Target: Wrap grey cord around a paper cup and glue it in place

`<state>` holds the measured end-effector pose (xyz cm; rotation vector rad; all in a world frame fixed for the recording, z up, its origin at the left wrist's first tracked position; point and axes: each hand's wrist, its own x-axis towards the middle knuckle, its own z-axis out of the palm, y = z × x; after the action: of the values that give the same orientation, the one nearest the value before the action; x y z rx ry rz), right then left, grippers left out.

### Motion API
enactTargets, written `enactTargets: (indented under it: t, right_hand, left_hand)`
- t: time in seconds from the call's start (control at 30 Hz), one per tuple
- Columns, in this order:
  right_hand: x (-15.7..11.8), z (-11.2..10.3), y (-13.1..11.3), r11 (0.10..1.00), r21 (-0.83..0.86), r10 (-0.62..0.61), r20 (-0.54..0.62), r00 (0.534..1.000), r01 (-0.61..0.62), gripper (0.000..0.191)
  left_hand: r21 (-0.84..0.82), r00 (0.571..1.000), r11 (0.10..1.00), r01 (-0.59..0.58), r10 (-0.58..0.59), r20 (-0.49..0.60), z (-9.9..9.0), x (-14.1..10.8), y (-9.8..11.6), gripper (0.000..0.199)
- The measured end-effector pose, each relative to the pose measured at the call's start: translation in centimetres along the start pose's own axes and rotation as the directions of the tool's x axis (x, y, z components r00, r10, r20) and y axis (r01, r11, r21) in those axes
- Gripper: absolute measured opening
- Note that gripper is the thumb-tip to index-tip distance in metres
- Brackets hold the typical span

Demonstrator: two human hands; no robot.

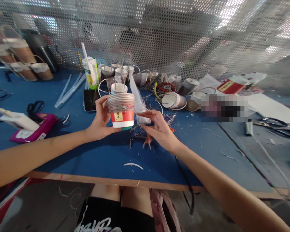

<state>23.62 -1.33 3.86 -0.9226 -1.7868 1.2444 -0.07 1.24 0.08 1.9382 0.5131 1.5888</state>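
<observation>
My left hand [100,120] is closed around the left side of a red and white paper cup [122,119], lifted above the table's front half. Greyish-brown cord [120,103] is wound in several rows around the cup's upper part. A bit of teal shows under its base; what it is I cannot tell. To the right of the cup is my right hand [159,129], its index finger stretched to the cup's side and its thumb apart below. Whether a thin strand touches those fingertips is unclear. Behind the hands lies a bundle of white strips [137,96].
Cord-wrapped cups [175,101] and tangled cord [163,82] line the back, before a perforated metal screen [145,35]. A phone [90,100] and drink carton [90,72] stand left. Further left lies a purple packet [45,124] with a white charger [20,120]. Pliers [275,124] lie right.
</observation>
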Motion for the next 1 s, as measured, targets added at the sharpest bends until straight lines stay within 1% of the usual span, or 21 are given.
enactTargets:
  t: [0.07, 0.13, 0.17, 0.2, 0.23, 0.3, 0.33, 0.4, 0.47, 0.57, 0.63, 0.67, 0.7, 0.73, 0.77, 0.8, 0.87, 0.9, 0.93, 0.97, 1.0]
  right_hand:
    - [0.6, -0.2, 0.2, 0.991, -0.134, -0.009, -0.018, 1.0, 0.006, 0.034]
    - [1.3, -0.4, -0.2, 0.935, -0.349, -0.072, -0.025, 0.997, 0.059, 0.026]
    - [1.7, -0.6, -0.7, 0.877, -0.471, -0.111, -0.009, 0.994, 0.094, 0.019]
    - [2.2, -0.8, -1.2, 0.8, -0.587, -0.139, 0.023, 0.99, 0.126, 0.012]
    - [2.7, -1.1, -1.7, 0.71, -0.688, -0.154, 0.058, 0.986, 0.151, 0.009]
    - [4.1, -2.0, -2.7, 0.529, -0.832, -0.137, 0.109, 0.985, 0.166, 0.015]
    - [4.9, -2.7, -3.1, 0.448, -0.881, -0.118, 0.111, 0.987, 0.152, 0.017]
    - [6.5, -4.1, -3.6, 0.319, -0.942, -0.078, 0.081, 0.994, 0.102, 0.019]
    - [8.3, -5.7, -3.6, 0.244, -0.969, -0.028, 0.033, 0.999, 0.039, 0.019]
    - [10.7, -7.5, -3.2, 0.16, -0.985, 0.024, -0.061, 0.998, -0.064, 0.025]
    - [12.2, -8.2, -3.0, 0.145, -0.986, 0.036, -0.082, 0.996, -0.086, 0.027]
    - [12.8, -8.4, -3.0, 0.148, -0.985, 0.05, -0.08, 0.996, -0.087, 0.024]
    - [13.4, -8.6, -3.1, 0.153, -0.985, 0.075, -0.072, 0.995, -0.082, 0.019]
    - [13.9, -8.8, -3.4, 0.162, -0.984, 0.125, -0.057, 0.99, -0.077, 0.017]
    - [14.3, -9.0, -3.8, 0.179, -0.982, 0.201, -0.029, 0.979, -0.065, 0.021]
    - [14.4, -9.3, -4.3, 0.201, -0.979, 0.286, 0.016, 0.958, -0.044, 0.027]
    - [14.0, -9.7, -5.9, 0.26, -0.965, 0.423, 0.134, 0.896, 0.021, 0.035]
    - [13.4, -9.9, -6.9, 0.285, -0.956, 0.428, 0.189, 0.884, 0.066, 0.038]
    - [12.6, -10.0, -7.8, 0.311, -0.945, 0.388, 0.227, 0.893, 0.105, 0.041]
    - [11.7, -9.8, -8.7, 0.342, -0.929, 0.307, 0.253, 0.917, 0.142, 0.044]
    - [10.6, -9.5, -9.4, 0.394, -0.901, 0.215, 0.28, 0.936, 0.179, 0.048]
  left_hand:
    - [0.03, 1.0, 1.0, -0.002, 0.002, 0.001, 0.0, 0.0, -0.1, 0.092]
    - [0.036, 1.0, 0.999, -0.01, 0.011, -0.01, 0.0, 0.0, -0.2, 0.092]
    - [0.028, 0.999, 0.999, -0.025, 0.025, -0.023, 0.0, 0.0, -0.3, 0.092]
    - [0.017, 0.998, 0.999, -0.041, 0.042, -0.041, 0.0, 0.0, -0.3, 0.092]
    - [0.008, 0.997, 0.998, -0.058, 0.059, -0.059, 0.0, 0.0, -0.3, 0.093]
    - [0.004, 0.992, 0.997, -0.079, 0.079, -0.102, 0.1, 0.0, -0.2, 0.093]
    - [0.014, 0.989, 0.997, -0.074, 0.075, -0.129, 0.1, 0.0, -0.2, 0.091]
    - [0.047, 0.981, 0.998, -0.046, 0.054, -0.187, 0.3, -0.1, 0.1, 0.087]
    - [0.073, 0.97, 0.997, -0.037, 0.053, -0.237, 0.4, -0.2, 0.2, 0.085]
    - [0.076, 0.955, 0.992, -0.106, 0.122, -0.27, 0.4, -0.2, 0.3, 0.085]
    - [0.066, 0.954, 0.99, -0.126, 0.139, -0.267, 0.4, -0.1, 0.2, 0.084]
    - [0.057, 0.959, 0.991, -0.121, 0.132, -0.252, 0.4, 0.0, 0.1, 0.083]
    - [0.046, 0.966, 0.993, -0.107, 0.114, -0.231, 0.5, 0.0, -0.1, 0.083]
    - [0.034, 0.973, 0.996, -0.086, 0.092, -0.21, 0.5, 0.1, -0.2, 0.083]
    - [0.021, 0.979, 0.998, -0.063, 0.066, -0.191, 0.6, 0.1, -0.3, 0.082]
    - [0.01, 0.983, 0.999, -0.041, 0.042, -0.179, 0.7, 0.1, -0.5, 0.082]
    - [-0.005, 0.984, 1.0, 0.004, -0.005, -0.18, 0.9, 0.2, -0.8, 0.08]
    - [-0.009, 0.982, 1.0, 0.022, -0.024, -0.186, 1.0, 0.2, -0.9, 0.08]
    - [-0.009, 0.981, 0.999, 0.034, -0.035, -0.191, 1.0, 0.2, -1.0, 0.081]
    - [-0.005, 0.98, 0.999, 0.045, -0.045, -0.193, 1.1, 0.2, -1.0, 0.081]
    - [0.001, 0.98, 0.998, 0.056, -0.055, -0.192, 1.1, 0.2, -1.1, 0.081]
